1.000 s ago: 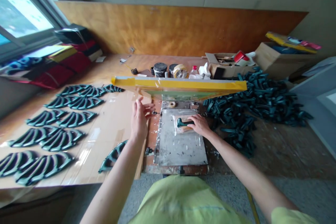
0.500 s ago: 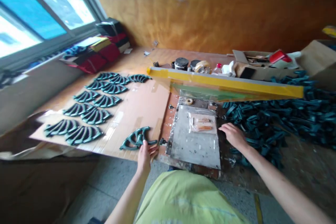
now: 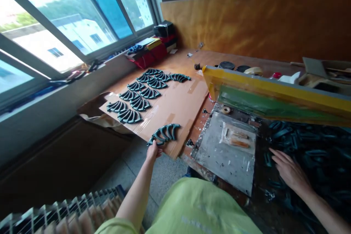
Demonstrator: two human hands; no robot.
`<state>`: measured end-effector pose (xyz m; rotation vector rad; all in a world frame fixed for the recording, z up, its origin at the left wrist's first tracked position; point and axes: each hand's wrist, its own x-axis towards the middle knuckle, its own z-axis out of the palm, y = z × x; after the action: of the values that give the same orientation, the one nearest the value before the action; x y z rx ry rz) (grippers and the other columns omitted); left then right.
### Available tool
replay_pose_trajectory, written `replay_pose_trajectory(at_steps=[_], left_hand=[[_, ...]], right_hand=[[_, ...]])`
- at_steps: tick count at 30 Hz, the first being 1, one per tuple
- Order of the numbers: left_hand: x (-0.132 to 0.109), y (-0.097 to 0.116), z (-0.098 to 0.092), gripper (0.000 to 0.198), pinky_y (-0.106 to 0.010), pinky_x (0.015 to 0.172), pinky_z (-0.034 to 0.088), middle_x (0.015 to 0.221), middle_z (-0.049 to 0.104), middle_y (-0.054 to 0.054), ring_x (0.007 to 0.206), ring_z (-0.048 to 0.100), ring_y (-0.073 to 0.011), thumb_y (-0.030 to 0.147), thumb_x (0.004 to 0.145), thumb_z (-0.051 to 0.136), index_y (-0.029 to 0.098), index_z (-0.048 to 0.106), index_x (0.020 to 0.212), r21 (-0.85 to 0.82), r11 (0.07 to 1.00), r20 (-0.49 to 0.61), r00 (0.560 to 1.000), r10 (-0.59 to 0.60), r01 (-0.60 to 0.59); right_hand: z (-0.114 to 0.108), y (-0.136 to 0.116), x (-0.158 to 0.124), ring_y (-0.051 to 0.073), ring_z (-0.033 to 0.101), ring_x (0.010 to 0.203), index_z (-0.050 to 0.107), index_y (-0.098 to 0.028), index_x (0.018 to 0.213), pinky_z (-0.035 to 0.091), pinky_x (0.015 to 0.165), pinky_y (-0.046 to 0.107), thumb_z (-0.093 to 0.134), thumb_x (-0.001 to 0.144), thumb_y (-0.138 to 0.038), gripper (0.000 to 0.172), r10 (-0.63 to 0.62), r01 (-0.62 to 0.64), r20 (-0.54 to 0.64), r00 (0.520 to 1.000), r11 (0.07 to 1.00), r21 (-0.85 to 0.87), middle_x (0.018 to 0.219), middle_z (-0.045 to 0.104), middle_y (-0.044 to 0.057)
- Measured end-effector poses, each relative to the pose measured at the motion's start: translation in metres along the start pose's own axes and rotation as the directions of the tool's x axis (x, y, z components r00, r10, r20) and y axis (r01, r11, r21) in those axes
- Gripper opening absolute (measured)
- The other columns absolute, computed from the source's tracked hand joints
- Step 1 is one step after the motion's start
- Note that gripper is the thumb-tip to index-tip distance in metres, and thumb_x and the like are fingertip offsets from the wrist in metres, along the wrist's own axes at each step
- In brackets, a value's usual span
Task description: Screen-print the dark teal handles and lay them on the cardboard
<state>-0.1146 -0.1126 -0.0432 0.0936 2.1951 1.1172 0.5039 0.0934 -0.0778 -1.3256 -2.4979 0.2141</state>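
Observation:
Near the front edge of the cardboard sheet (image 3: 181, 98), a fan-shaped row of dark green curved plastic parts (image 3: 166, 133) lies flat. My left hand (image 3: 154, 150) is closed on a dark green plastic part at the row's near left end, thumb on top and fingers below. Farther back on the cardboard are several similar fans of parts (image 3: 140, 103). At the right, my right hand (image 3: 292, 172) is open, fingers stretched toward the metal plate's edge, with nothing visible in it. It hovers beside a dark heap of loose green parts (image 3: 309, 153).
A grey metal plate (image 3: 222, 168) carries a small taped block (image 3: 238, 139). Above it a yellow-edged screen frame (image 3: 246, 80) slants up. Behind stand pots (image 3: 226, 65) and a cardboard box (image 3: 315, 67). A slatted rack (image 3: 68, 212) stands at lower left.
The view has swung left. My left hand has shifted from the right end of the near row to its left end. My right hand's fingers have straightened out beside the heap.

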Motion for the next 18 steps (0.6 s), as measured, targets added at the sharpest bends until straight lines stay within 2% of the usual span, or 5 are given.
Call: replay_pose_trajectory(at_steps=[4, 8, 12, 15, 18], left_hand=[[-0.002, 0.006, -0.007, 0.044, -0.036, 0.052, 0.051, 0.054, 0.063, -0.012, 0.059, 0.066, -0.0295, 0.055, 0.084, 0.046, 0.019, 0.062, 0.063, 0.215, 0.976, -0.088, 0.996, -0.02, 0.039], [-0.023, 0.01, 0.003, 0.044, -0.047, 0.079, 0.05, 0.091, 0.069, -0.02, 0.095, 0.066, -0.0372, 0.054, 0.085, 0.045, 0.015, 0.064, 0.089, 0.401, 0.916, -0.239, 0.966, 0.096, 0.008], [-0.049, 0.012, 0.037, 0.056, -0.047, 0.104, 0.034, 0.143, 0.044, -0.021, 0.135, 0.036, -0.0355, 0.053, 0.086, 0.045, 0.015, 0.052, 0.127, 0.55, 0.827, -0.296, 0.899, 0.324, -0.116], [-0.057, 0.019, 0.067, 0.062, -0.049, 0.106, 0.031, 0.146, 0.041, -0.017, 0.134, 0.033, -0.0376, 0.061, 0.082, 0.049, 0.02, 0.054, 0.128, 0.62, 0.766, -0.245, 0.887, 0.391, -0.166], [-0.05, 0.03, 0.091, 0.073, -0.054, 0.104, 0.03, 0.142, 0.045, -0.019, 0.13, 0.037, -0.0416, 0.07, 0.075, 0.051, 0.019, 0.056, 0.127, 0.661, 0.74, -0.257, 0.887, 0.383, -0.129]], right_hand=[[-0.012, -0.027, 0.02, 0.031, 0.065, 0.092, 0.065, -0.021, 0.094, 0.054, 0.081, 0.046, 0.043, 0.087, -0.045, 0.033, 0.032, -0.035, -0.185, 0.982, 0.999, -0.011, 0.096, 0.069, 0.016], [-0.029, -0.094, 0.054, 0.027, 0.065, 0.088, 0.062, -0.02, 0.109, 0.052, 0.08, 0.04, 0.044, 0.093, -0.045, 0.035, 0.011, -0.008, -0.2, 0.98, 1.0, 0.018, 0.098, 0.069, 0.014], [-0.032, -0.153, 0.092, 0.024, 0.062, 0.096, 0.065, -0.021, 0.11, 0.047, 0.085, 0.038, 0.045, 0.095, -0.029, 0.026, -0.141, 0.141, -0.084, 0.986, 0.99, -0.001, 0.105, 0.069, 0.01], [-0.026, -0.173, 0.11, 0.024, 0.06, 0.096, 0.066, -0.02, 0.112, 0.043, 0.083, 0.038, 0.047, 0.093, -0.021, 0.027, -0.175, 0.172, -0.041, 0.984, 0.983, -0.06, 0.104, 0.068, 0.01], [-0.021, -0.179, 0.115, 0.025, 0.058, 0.096, 0.066, -0.019, 0.113, 0.041, 0.081, 0.036, 0.047, 0.093, -0.017, 0.028, -0.184, 0.181, -0.019, 0.983, 0.977, -0.111, 0.1, 0.068, 0.01]])
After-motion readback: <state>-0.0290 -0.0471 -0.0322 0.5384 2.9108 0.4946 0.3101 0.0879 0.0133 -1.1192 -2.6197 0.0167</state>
